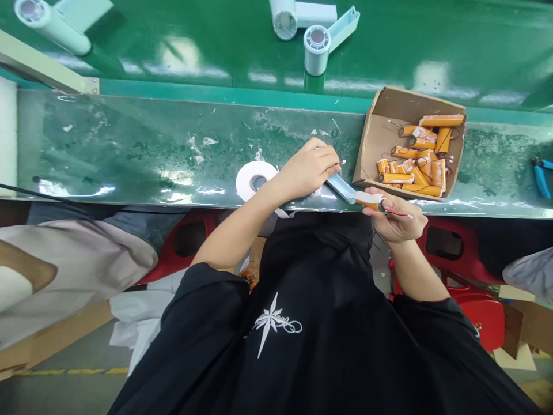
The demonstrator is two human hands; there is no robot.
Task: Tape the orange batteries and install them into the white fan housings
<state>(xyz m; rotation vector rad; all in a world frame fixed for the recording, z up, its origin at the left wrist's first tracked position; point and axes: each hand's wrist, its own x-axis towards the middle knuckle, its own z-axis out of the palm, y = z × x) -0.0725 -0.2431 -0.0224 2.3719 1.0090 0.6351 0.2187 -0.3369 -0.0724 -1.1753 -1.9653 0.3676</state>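
Observation:
My right hand (396,216) grips an orange cylindrical battery cell (369,200) with thin red and black wires, just over the near edge of the bench. A strip of white tape (341,188) runs from the cell up to my left hand (310,168), which pinches its other end. Just left of that hand a white tape roll (256,178) lies flat on the bench. To the right, an open cardboard box (380,124) holds several more orange cells (417,161).
Beyond the glossy bench (129,150) runs a green belt (432,52) carrying pale handheld fan bodies (317,43). Blue pliers (541,178) lie at the far right. Red stools (470,288) stand under the bench. Another person's clothing (64,259) shows at left.

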